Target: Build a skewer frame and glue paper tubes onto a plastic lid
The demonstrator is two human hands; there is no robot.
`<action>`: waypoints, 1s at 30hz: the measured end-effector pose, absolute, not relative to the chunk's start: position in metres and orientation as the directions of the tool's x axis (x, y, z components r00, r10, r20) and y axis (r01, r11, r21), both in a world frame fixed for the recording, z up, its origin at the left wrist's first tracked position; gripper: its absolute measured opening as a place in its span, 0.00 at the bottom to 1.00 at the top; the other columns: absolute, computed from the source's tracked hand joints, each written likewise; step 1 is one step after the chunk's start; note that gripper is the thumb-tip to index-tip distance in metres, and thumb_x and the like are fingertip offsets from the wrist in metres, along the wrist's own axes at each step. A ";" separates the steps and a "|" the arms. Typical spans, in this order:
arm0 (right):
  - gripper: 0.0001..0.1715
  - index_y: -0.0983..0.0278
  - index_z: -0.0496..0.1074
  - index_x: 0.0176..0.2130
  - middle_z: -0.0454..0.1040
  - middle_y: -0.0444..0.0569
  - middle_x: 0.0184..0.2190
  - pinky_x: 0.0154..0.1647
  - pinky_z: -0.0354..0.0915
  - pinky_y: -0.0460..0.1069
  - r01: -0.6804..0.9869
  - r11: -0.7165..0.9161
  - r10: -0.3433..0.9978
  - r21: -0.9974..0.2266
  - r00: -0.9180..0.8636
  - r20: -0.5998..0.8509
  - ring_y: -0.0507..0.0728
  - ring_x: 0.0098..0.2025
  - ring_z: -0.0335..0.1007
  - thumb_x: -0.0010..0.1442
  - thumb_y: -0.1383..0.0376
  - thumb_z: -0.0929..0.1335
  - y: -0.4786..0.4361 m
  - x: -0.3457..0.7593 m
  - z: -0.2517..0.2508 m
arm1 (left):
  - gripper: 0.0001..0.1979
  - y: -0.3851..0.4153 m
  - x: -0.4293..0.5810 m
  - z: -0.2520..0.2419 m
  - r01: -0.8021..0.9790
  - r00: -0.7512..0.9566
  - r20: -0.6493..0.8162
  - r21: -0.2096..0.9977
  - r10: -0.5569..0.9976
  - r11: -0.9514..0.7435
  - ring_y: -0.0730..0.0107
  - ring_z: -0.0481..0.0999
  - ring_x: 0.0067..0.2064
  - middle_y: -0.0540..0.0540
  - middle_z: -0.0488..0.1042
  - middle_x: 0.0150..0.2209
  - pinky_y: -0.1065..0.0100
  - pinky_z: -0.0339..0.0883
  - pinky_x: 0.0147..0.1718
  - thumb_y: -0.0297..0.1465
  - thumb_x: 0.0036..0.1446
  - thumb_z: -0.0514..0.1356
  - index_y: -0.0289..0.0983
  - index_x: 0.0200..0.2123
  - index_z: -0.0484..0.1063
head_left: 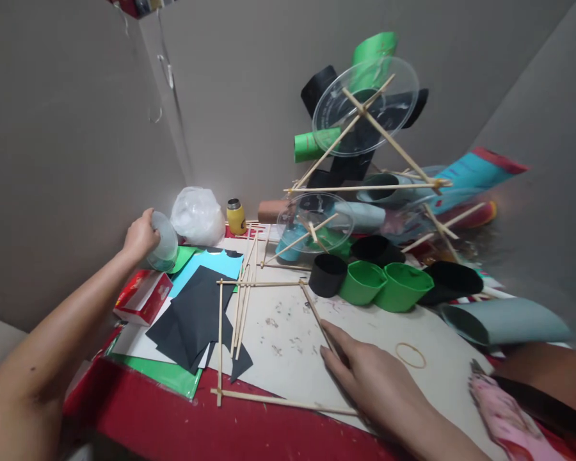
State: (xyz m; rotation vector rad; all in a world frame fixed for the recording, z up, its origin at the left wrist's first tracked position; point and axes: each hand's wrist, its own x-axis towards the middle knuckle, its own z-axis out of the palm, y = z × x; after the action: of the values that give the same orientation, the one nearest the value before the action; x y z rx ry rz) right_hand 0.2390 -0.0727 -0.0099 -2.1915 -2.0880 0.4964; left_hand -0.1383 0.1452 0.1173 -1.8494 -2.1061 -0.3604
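My left hand (141,237) reaches to the back left and is closed round a clear plastic cup (163,244) that lies tilted over green paper. My right hand (365,378) rests flat on the white board (288,333), fingers stretched out over a thin wooden stick (317,314). That stick is one side of a square frame of sticks (219,333) lying on the board. Behind it stands a model of sticks, clear plastic lids (365,105) and rolled paper tubes.
Black paper pieces (196,314), blue and green sheets and a red box (143,296) lie at the left. A white plastic bag (198,216) and a small yellow bottle (235,216) stand by the wall. Green paper cups (384,283), a black cup (327,274) and a rubber band (411,355) lie to the right.
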 end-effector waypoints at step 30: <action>0.30 0.62 0.60 0.64 0.81 0.54 0.33 0.34 0.66 0.53 0.957 -0.083 0.988 -0.278 0.042 -0.152 0.65 0.36 0.78 0.65 0.61 0.56 -0.075 0.239 -0.011 | 0.20 0.053 -0.053 0.047 0.924 0.380 -0.009 -0.049 0.925 -0.380 0.55 0.77 0.39 0.40 0.78 0.41 0.64 0.64 0.33 0.39 0.59 0.54 0.40 0.53 0.66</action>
State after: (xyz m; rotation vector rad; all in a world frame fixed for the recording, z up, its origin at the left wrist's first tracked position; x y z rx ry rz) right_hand 0.2394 -0.0750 -0.0109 -2.1924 -2.0561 0.4639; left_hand -0.0531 0.0528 0.0470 -2.5797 -1.7290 0.0540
